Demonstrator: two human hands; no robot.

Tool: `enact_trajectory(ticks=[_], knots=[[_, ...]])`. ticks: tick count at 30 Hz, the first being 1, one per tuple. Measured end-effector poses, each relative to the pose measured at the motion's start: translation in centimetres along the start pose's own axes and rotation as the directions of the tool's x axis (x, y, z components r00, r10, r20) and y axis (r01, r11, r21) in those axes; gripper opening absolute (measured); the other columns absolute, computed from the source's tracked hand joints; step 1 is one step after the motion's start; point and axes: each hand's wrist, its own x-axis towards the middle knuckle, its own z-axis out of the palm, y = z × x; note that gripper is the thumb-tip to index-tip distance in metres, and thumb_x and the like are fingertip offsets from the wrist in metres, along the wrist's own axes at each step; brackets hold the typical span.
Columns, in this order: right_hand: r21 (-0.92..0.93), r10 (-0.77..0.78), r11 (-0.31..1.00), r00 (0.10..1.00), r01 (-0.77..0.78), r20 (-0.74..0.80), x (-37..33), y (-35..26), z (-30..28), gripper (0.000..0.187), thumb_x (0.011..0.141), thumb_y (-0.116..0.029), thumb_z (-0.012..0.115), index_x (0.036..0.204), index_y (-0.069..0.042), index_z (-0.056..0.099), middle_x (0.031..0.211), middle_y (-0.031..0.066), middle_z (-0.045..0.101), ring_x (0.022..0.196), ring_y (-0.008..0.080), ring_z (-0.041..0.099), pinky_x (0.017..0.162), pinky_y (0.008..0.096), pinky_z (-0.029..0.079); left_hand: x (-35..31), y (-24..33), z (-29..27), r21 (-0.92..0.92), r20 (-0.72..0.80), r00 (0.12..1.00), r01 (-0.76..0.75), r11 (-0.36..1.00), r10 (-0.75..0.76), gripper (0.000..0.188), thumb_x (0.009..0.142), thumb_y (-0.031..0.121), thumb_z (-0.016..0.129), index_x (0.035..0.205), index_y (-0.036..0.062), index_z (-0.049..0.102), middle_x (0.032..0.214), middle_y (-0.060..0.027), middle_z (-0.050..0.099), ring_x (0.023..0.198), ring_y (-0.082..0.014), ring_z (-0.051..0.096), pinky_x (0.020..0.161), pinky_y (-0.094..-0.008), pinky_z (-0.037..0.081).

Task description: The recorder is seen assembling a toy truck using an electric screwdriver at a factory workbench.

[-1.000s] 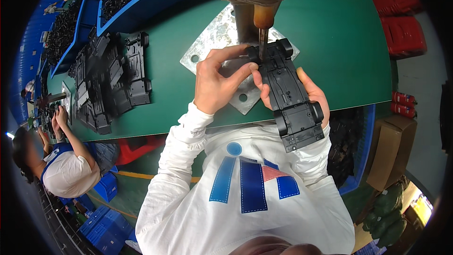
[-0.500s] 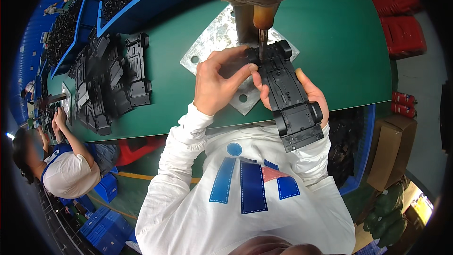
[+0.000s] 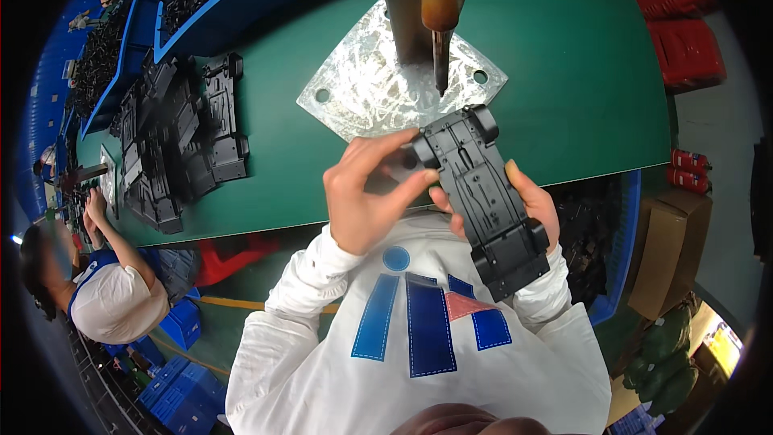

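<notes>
A black plastic toy car chassis (image 3: 486, 197) is tilted in front of my chest, its underside facing up and its wheel ends sticking out at the sides. My right hand (image 3: 535, 205) is closed round it, thumb on the right edge and fingertips showing at the left edge. Thumb and forefinger of my left hand (image 3: 366, 193) pinch the dark wheel at the chassis's far left corner. Just beyond the far end, a pointed metal bit (image 3: 440, 64) hangs from an orange-brown collar (image 3: 440, 8) on a cloth-wrapped tool head; a gap separates bit and chassis.
A metal base plate (image 3: 354, 80) with holes lies on the green table (image 3: 576, 97). Several chassis (image 3: 221, 125) are piled at left beside blue bins (image 3: 233, 12) of black parts. Red containers (image 3: 684, 52) stand at far right. A co-worker (image 3: 121, 298) sits at left.
The chassis has come toward me, away from the bit that was over its far end. Both my hands moved nearer with it, keeping their hold.
</notes>
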Motion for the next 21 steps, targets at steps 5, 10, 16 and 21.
enact_trajectory(ticks=[5, 10, 16, 21], knots=[[-0.313, -0.017, 0.948, 0.989, 0.062, 0.146, -1.4, 0.6, 0.8, 0.060, 0.105, -0.038, 0.042, 0.151, -0.001, 0.031, 0.141, 0.0338, 0.047, 0.119, 0.0476, 0.060, 0.088, 0.0514, 0.060, -1.5, 1.4, -1.5, 0.064, -0.105, 0.951, -0.285, 0.956, 0.291, 0.054, 0.062, 0.002, 0.088, 0.113, -0.0033, 0.071, 0.106, -0.0159, 0.074, 0.096, -0.0286, 0.069, 0.082, -0.0340, 0.055], [-0.526, 0.161, 0.850, 0.938, 0.026, 0.307, -3.1, 0.8, 3.0, 0.073, 0.091, -0.037, 0.063, 0.143, 0.008, 0.039, 0.121, 0.0471, 0.053, 0.104, 0.0492, 0.067, 0.084, 0.0510, 0.061, -2.9, 4.3, -4.8, 0.176, -0.039, 0.808, -0.573, 0.800, 0.587, 0.073, 0.058, 0.026, 0.097, 0.116, -0.0021, 0.063, 0.109, -0.0204, 0.071, 0.096, -0.0362, 0.067, 0.085, -0.0408, 0.055], [-0.668, 0.110, 0.699, 0.885, 0.254, 0.452, -4.0, 1.5, 2.9, 0.052, 0.090, -0.049, 0.070, 0.099, 0.002, 0.060, 0.089, 0.0231, 0.071, 0.097, 0.0497, 0.068, 0.076, 0.0646, 0.054, -4.3, 5.0, -5.0, 0.222, -0.232, 0.643, -0.696, 0.683, 0.730, 0.056, 0.063, 0.033, 0.096, 0.106, 0.0119, 0.067, 0.103, -0.0033, 0.072, 0.096, -0.0240, 0.066, 0.065, -0.0295, 0.050], [-0.511, 0.064, 0.822, 0.851, 0.251, 0.521, -3.9, 1.1, 1.1, 0.035, 0.086, -0.025, 0.073, 0.102, 0.004, 0.061, 0.091, 0.0280, 0.070, 0.102, 0.0565, 0.064, 0.076, 0.0708, 0.052, -4.4, 5.4, -5.4, 0.216, -0.205, 0.664, -0.686, 0.695, 0.719, 0.059, 0.063, 0.032, 0.096, 0.111, 0.0130, 0.068, 0.104, -0.0036, 0.073, 0.096, -0.0233, 0.066, 0.065, -0.0282, 0.049]])
